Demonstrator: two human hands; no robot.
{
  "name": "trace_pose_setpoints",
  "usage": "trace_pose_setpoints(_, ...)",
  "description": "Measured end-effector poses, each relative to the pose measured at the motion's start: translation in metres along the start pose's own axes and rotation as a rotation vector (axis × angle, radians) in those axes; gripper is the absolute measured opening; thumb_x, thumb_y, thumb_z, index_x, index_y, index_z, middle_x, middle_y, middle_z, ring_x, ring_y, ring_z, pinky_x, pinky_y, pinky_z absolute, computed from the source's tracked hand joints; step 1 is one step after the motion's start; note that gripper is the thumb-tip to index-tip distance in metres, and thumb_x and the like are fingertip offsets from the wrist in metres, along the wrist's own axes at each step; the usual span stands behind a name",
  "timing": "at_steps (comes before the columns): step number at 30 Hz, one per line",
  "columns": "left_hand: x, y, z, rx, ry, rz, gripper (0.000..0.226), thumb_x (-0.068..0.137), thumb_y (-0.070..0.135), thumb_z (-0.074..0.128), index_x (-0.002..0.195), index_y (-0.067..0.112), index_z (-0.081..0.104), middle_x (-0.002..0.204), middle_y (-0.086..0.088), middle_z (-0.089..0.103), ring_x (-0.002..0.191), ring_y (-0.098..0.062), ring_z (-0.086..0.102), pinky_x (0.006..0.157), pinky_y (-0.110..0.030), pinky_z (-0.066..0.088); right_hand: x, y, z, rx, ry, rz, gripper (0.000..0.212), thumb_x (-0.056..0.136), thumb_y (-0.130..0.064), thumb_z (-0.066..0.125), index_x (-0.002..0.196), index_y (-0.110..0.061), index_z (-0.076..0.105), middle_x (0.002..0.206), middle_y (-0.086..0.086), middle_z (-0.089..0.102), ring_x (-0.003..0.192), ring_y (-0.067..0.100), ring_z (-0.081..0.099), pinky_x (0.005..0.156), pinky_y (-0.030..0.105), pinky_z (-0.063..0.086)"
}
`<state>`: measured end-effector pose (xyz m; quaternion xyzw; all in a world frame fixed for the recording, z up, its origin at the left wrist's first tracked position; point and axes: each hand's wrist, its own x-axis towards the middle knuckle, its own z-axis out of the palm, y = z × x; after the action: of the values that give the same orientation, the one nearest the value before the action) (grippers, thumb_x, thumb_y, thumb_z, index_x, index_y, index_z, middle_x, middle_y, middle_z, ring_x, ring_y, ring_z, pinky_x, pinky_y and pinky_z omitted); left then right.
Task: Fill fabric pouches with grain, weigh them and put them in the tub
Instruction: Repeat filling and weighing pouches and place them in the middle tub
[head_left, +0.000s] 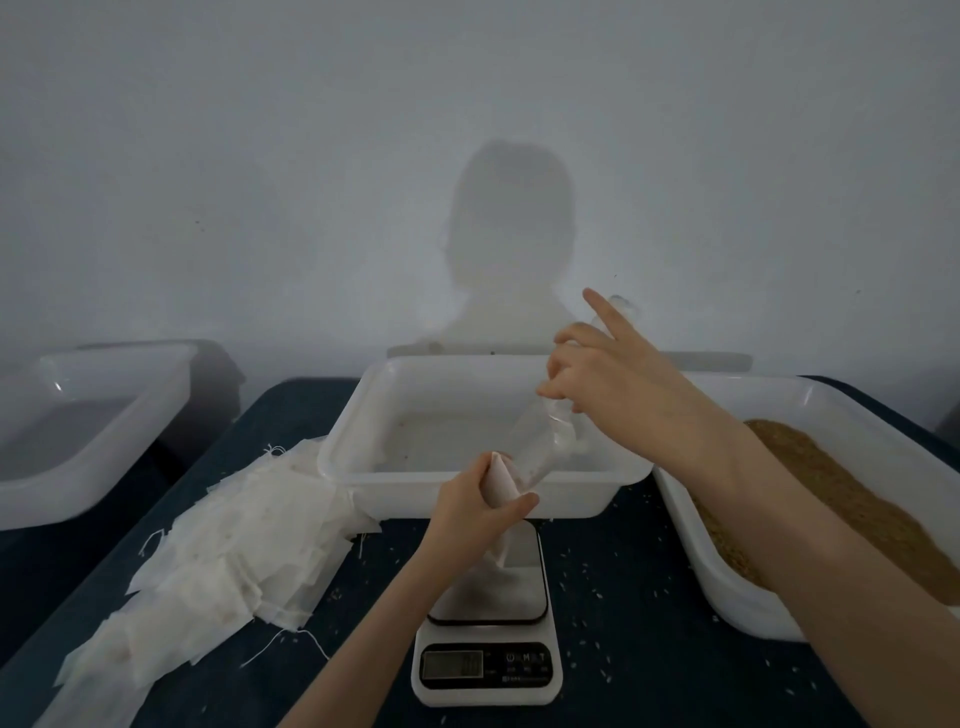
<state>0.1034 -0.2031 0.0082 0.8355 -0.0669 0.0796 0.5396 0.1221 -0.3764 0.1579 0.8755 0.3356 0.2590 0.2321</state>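
Note:
My left hand grips a white fabric pouch by its open mouth, above the platform of the kitchen scale. My right hand holds a clear plastic scoop tilted steeply down, its front end in the pouch's mouth; the index finger sticks up. Behind the scale stands a white tub with nothing visible inside. At the right a white tub holds brown grain; my right forearm crosses over it.
A heap of flat white pouches with loose threads stretches along the left of the dark table. Another white tub stands on the far left. Loose grains lie scattered around the scale. A grey wall rises close behind.

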Motion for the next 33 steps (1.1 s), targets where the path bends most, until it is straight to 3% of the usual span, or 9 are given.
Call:
trace_pose_setpoints(3, 0.0, 0.001, 0.0, 0.009, 0.016, -0.005, 0.04, 0.077, 0.039, 0.073, 0.111, 0.029, 0.054, 0.099, 0.008, 0.063, 0.088, -0.007, 0.061, 0.063, -0.013, 0.044, -0.002, -0.009, -0.003, -0.073, 0.151, -0.009, 0.036, 0.075, 0.001, 0.07, 0.091, -0.03, 0.075, 0.091, -0.004, 0.068, 0.114, 0.02, 0.057, 0.112, 0.047, -0.013)
trace_pose_setpoints(6, 0.0, 0.003, 0.0, 0.002, 0.02, -0.002, 0.041, 0.077, 0.039, 0.072, 0.112, 0.029, 0.054, 0.1, 0.007, 0.064, 0.09, -0.008, 0.061, 0.066, -0.015, 0.045, -0.005, -0.008, -0.002, -0.079, 0.222, -0.022, 0.035, 0.064, 0.001, 0.078, 0.08, -0.03, 0.076, 0.08, -0.006, 0.067, 0.102, 0.018, 0.063, 0.113, 0.047, 0.007)
trace_pose_setpoints(10, 0.001, 0.006, -0.006, 0.005, -0.002, 0.016, 0.039, 0.078, 0.038, 0.072, 0.112, 0.031, 0.054, 0.101, 0.008, 0.064, 0.091, -0.007, 0.061, 0.068, -0.017, 0.047, -0.01, 0.001, 0.003, -0.018, 0.198, 0.01, 0.034, 0.07, -0.002, 0.077, 0.09, -0.029, 0.076, 0.089, -0.003, 0.07, 0.1, 0.018, 0.063, 0.113, 0.048, 0.001)
trace_pose_setpoints(13, 0.002, 0.008, -0.009, 0.01, -0.031, 0.022, 0.039, 0.079, 0.038, 0.073, 0.113, 0.03, 0.054, 0.102, 0.008, 0.064, 0.092, -0.008, 0.061, 0.073, -0.021, 0.052, -0.018, 0.013, 0.011, 0.106, 0.066, 0.055, 0.035, 0.086, -0.015, 0.067, 0.115, -0.034, 0.067, 0.112, -0.006, 0.065, 0.114, 0.017, 0.053, 0.116, 0.04, -0.008)
trace_pose_setpoints(17, 0.001, 0.008, -0.01, 0.007, -0.064, 0.024, 0.032, 0.081, 0.038, 0.07, 0.109, 0.03, 0.057, 0.097, 0.008, 0.064, 0.087, -0.007, 0.062, 0.069, -0.018, 0.05, -0.037, 0.029, 0.026, 0.255, -0.083, 0.126, 0.042, 0.093, -0.04, 0.055, 0.134, -0.044, 0.048, 0.127, -0.015, 0.055, 0.117, 0.008, 0.046, 0.097, 0.026, 0.025)
trace_pose_setpoints(22, -0.002, 0.012, -0.003, 0.022, -0.131, 0.045, 0.024, 0.084, 0.04, 0.066, 0.103, 0.042, 0.051, 0.091, 0.012, 0.06, 0.072, 0.007, 0.06, 0.057, -0.007, 0.043, -0.07, 0.044, 0.052, 0.583, -0.177, 0.237, 0.04, 0.09, -0.038, 0.061, 0.128, -0.045, 0.053, 0.11, -0.018, 0.058, 0.095, 0.001, 0.047, 0.073, 0.023, 0.034)
trace_pose_setpoints(26, -0.001, 0.016, 0.006, 0.075, -0.174, 0.046, 0.049, 0.077, 0.043, 0.071, 0.118, 0.04, 0.044, 0.097, 0.016, 0.056, 0.078, 0.006, 0.058, 0.059, -0.003, 0.04, -0.105, 0.061, 0.067, 0.809, -0.173, 0.396, 0.035, 0.089, -0.034, 0.063, 0.121, -0.049, 0.055, 0.105, -0.021, 0.059, 0.096, 0.001, 0.053, 0.078, 0.02, 0.04)
trace_pose_setpoints(29, 0.0, 0.018, 0.01, 0.14, -0.216, 0.057, 0.069, 0.071, 0.038, 0.079, 0.122, 0.046, 0.034, 0.101, 0.02, 0.05, 0.086, 0.001, 0.054, 0.062, -0.004, 0.042, -0.137, 0.079, 0.075, 0.897, -0.133, 0.524, 0.033, 0.087, -0.031, 0.064, 0.113, -0.05, 0.057, 0.104, -0.016, 0.063, 0.097, 0.006, 0.057, 0.087, 0.031, 0.046)
trace_pose_setpoints(33, 0.0, 0.021, 0.016, 0.169, -0.245, 0.092, 0.073, 0.073, 0.025, 0.078, 0.125, 0.046, 0.031, 0.101, 0.019, 0.05, 0.085, 0.0, 0.055, 0.068, -0.012, 0.048, -0.176, 0.098, 0.094, 0.894, -0.17, 0.653, 0.033, 0.084, -0.026, 0.068, 0.112, -0.042, 0.062, 0.105, -0.014, 0.065, 0.096, 0.005, 0.058, 0.085, 0.029, 0.044)
